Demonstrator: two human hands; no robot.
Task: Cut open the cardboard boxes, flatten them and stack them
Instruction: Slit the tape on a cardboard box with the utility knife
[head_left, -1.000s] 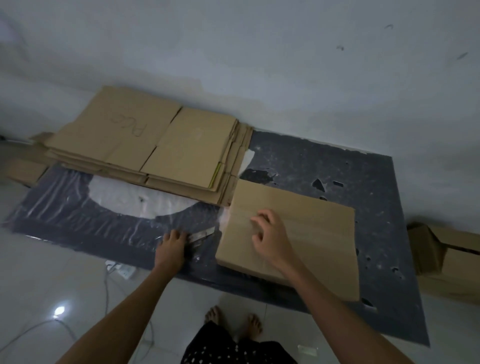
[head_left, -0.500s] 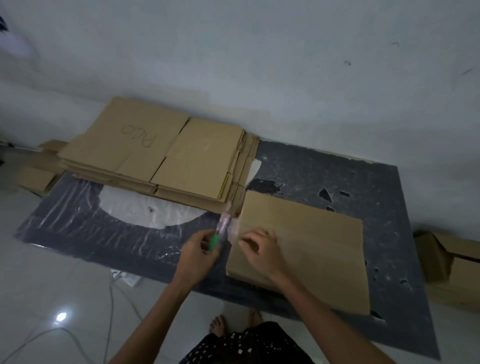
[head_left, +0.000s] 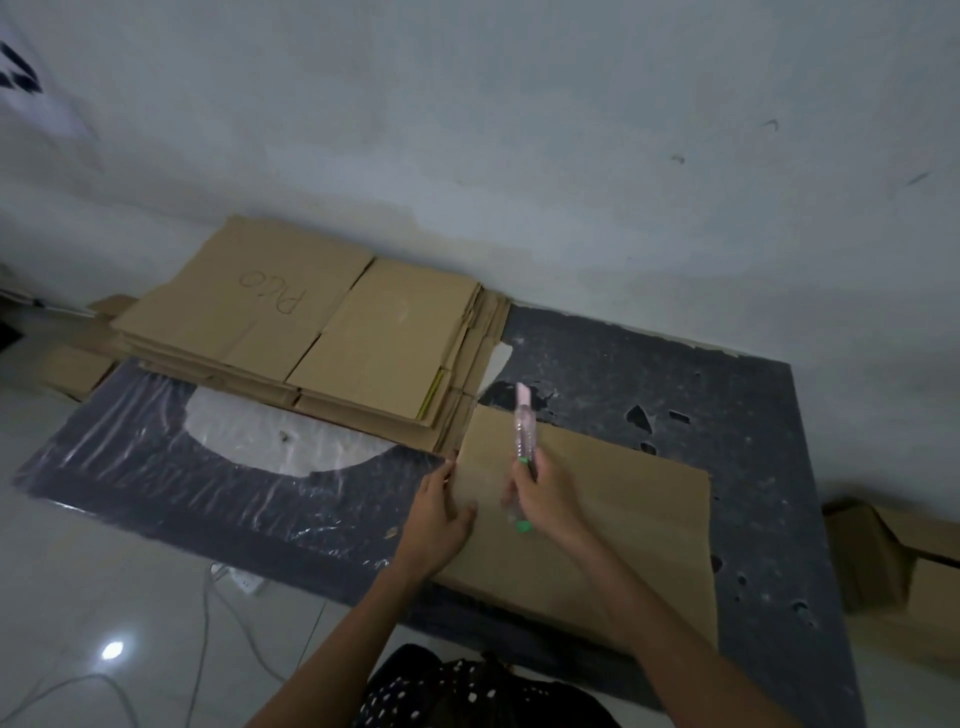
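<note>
Cardboard box (head_left: 623, 525) lay under both hands, closed, on a dark mat (head_left: 701, 384) spread over the floor. The right hand (head_left: 548, 501) gripped a pink-and-green cutter (head_left: 523, 426) with its fingers curled round the handle. The tip pointed away from the person, above the top face near the box's left end. The left hand (head_left: 441, 517) held nothing. Its fingers lay extended against the left edge of the box and its thumb rested on the top face, bracing it.

Step in hand, as judged: opening the cut on this box. Whether the blade was extended could not be told. The next move called for lowering the tip onto the seam and drawing it along. The bracing hand needed to stay clear of the cutting line.

Beyond the far left corner of the box, just beside it, sat a stack of flattened cardboard (head_left: 311, 332) with several layers. It rested partly on the mat, against the wall. More boxes (head_left: 904, 566), not yet flattened, stood on the floor off the mat's right edge. Nothing could be seen inside any box. A white cable (head_left: 205, 623) ran across the floor tiles at left.
</note>
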